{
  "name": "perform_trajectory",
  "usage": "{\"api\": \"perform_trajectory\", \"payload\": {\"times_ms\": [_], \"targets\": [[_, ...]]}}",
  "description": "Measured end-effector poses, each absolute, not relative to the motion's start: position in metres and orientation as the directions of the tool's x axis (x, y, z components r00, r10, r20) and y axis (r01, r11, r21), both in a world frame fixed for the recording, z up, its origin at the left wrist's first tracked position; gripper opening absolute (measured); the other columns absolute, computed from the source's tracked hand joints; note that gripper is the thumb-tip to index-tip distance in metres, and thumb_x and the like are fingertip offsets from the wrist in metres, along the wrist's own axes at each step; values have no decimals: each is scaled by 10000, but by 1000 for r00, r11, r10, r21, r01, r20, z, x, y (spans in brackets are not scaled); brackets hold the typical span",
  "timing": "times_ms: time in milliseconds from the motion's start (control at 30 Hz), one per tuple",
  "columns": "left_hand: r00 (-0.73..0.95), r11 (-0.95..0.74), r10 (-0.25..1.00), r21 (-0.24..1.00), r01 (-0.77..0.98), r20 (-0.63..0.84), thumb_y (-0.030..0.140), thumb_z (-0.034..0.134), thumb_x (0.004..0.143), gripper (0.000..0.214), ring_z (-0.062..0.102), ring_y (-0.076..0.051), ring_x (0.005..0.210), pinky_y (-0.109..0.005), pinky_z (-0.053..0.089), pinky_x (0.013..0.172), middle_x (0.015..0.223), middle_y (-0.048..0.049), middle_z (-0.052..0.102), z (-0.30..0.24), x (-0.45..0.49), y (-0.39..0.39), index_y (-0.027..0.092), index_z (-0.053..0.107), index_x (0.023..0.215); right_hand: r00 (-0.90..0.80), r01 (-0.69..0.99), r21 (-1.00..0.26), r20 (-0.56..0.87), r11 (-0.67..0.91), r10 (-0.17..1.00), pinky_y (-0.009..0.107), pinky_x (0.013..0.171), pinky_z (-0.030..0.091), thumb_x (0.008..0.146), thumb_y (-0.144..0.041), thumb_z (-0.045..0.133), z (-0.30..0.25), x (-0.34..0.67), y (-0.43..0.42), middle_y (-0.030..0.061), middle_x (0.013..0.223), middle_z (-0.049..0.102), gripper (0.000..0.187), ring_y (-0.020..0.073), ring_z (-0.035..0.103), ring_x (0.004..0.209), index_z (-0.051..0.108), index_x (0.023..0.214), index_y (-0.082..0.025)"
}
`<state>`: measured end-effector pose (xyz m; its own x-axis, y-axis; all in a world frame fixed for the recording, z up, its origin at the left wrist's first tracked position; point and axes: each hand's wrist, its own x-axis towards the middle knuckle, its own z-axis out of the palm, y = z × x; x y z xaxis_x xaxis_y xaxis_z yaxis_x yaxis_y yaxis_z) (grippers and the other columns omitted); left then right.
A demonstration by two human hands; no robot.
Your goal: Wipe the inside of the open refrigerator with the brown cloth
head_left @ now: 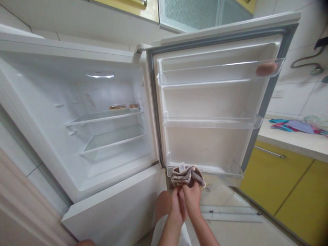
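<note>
Both my hands are together low in front of the open refrigerator door [205, 143], gripping a bunched brown patterned cloth [188, 174] with a small white label. My left hand [177, 200] closes on its underside, and my right hand [192, 195] is pressed close beside it, wrapped into the folds. Fingertips of both are mostly hidden by the cloth. It sits at the lowest clear door shelf [225, 173], near the hinge side; whether it touches the shelf I cannot tell.
Inside the fridge are glass shelves [115, 138], the upper one bearing small packages [118, 107]. A brownish round item [266, 69] lies in the top door shelf. Right stands a counter [294, 141] with colourful cloths [299, 125] above yellow cabinets [271, 174]. Light strips [230, 213] lie on the floor.
</note>
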<state>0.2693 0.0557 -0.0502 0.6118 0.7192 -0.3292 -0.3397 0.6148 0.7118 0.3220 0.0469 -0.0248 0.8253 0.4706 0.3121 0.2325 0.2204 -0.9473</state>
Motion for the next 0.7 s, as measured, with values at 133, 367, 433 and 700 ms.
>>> {"api": "perform_trajectory", "payload": {"times_ms": [133,367,433,700], "targets": [[644,668,724,488,-563,-248,607,593,807,499,711,-277,1010,-412,593,843,1111,-144,732,-27,269,76,184,682,1056,643,242,-934,357,263,678,410,853,606,789,-371,661,-20,339,20,131,1024,764,311,274,732,946,680,1030,-176],[273,453,880,511,-731,-389,361,661,798,191,731,-251,867,-397,590,801,936,-80,759,-8,276,103,222,690,926,637,692,-722,621,17,456,427,858,602,900,-437,524,-6,444,-52,100,1092,753,354,256,728,950,665,1142,-219],[159,395,892,560,-728,-423,348,603,813,151,722,-245,762,-415,593,770,796,-61,732,-4,276,114,213,665,838,622,775,-617,703,-139,346,473,891,580,908,-454,493,-1,477,-65,112,1166,728,387,295,694,1048,656,1169,-219],[-229,-63,969,797,-600,-95,343,732,703,353,687,-207,978,-382,521,984,1018,-10,726,68,271,148,237,637,1025,422,906,-376,828,-192,368,509,1063,462,965,-459,452,-23,523,-59,102,1160,720,369,284,641,1155,641,1160,-209]]}}
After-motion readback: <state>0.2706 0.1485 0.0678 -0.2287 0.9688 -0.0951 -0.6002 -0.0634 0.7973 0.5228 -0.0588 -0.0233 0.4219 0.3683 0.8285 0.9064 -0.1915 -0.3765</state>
